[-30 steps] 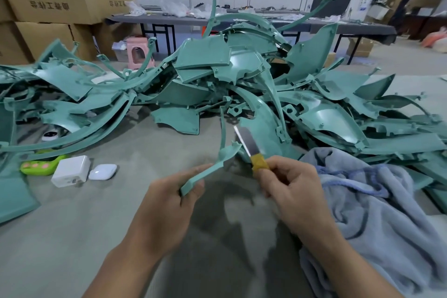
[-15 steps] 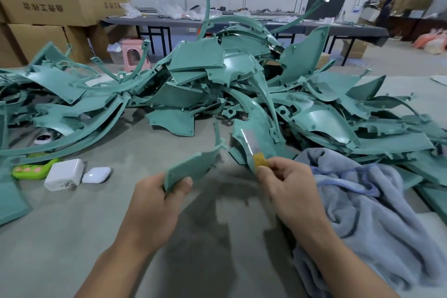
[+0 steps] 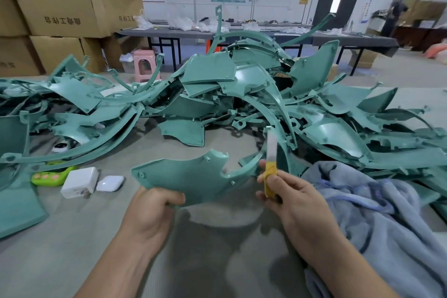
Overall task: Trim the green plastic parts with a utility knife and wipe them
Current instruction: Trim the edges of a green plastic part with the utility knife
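- Low at the centre of the frame, the left hand (image 3: 154, 210) grips the near edge of a flat green plastic part (image 3: 191, 176), thumb on top, holding it above the grey table (image 3: 72, 249).
- Just right of it, the right hand (image 3: 292, 198) is curled round the yellow handle of a utility knife (image 3: 271, 169). The blurred blade points up beside the part's curved right tip.
- Across the middle lies a heap of green parts (image 3: 242, 94).
- At lower right, a blue-grey towel (image 3: 387, 225) lies bunched on the table.
- At left sit a white charger (image 3: 79, 181) and a white case (image 3: 110, 183).
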`<state>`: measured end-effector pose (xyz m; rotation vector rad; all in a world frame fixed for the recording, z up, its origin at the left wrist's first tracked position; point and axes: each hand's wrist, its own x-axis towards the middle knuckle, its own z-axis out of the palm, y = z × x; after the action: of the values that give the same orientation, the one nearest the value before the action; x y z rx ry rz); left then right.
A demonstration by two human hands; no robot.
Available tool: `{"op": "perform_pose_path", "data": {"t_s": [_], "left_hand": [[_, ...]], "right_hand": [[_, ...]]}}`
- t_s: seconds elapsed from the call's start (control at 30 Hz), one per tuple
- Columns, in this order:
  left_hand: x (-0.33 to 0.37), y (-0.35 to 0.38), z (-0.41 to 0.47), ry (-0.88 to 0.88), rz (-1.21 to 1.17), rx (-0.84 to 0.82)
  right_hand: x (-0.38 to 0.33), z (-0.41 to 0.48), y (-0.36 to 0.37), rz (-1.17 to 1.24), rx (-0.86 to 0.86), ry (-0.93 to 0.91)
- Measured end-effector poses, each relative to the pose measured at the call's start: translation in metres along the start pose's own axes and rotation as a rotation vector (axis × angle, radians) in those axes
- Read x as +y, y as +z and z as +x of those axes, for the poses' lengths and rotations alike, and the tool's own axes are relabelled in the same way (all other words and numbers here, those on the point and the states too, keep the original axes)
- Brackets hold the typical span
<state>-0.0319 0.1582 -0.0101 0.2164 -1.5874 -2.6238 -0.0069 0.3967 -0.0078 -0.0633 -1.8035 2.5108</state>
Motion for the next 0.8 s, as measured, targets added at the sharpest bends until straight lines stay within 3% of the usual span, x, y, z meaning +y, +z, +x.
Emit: {"op": "perform_pose_path", "data": {"t_s": [0.2, 0.3, 0.4, 0.53, 0.67, 0.8], "left_hand": [[0.016, -0.005, -0.003, 0.018, -0.354, 0.179], [0.032, -0.017, -0.006, 0.033, -0.492, 0.076], [0.032, -0.018, -0.006, 0.018, -0.285, -0.08], [0.014, -0.01, -0.003, -0.034, -0.027, -0.085], [-0.005, -0.007, -0.005, -0.047, 0.134, -0.014], [-0.005, 0.0, 0.004, 0.075, 0.095, 0.097]], "right_hand": [[-0.01, 0.002, -0.001, 0.008, 0.08, -0.06], [-0.013, 0.0, -0.002, 0.048, 0.004, -0.024], [-0.015, -0.005, 0.0, 0.177, -0.195, 0.085], [-0.023, -0.011, 0.0, 0.204, -0.326, 0.039], [-0.032, -0.009, -0.009, 0.245, -0.11, -0.009], [-0.031, 0.0, -0.017, 0.321, 0.151, 0.03]]}}
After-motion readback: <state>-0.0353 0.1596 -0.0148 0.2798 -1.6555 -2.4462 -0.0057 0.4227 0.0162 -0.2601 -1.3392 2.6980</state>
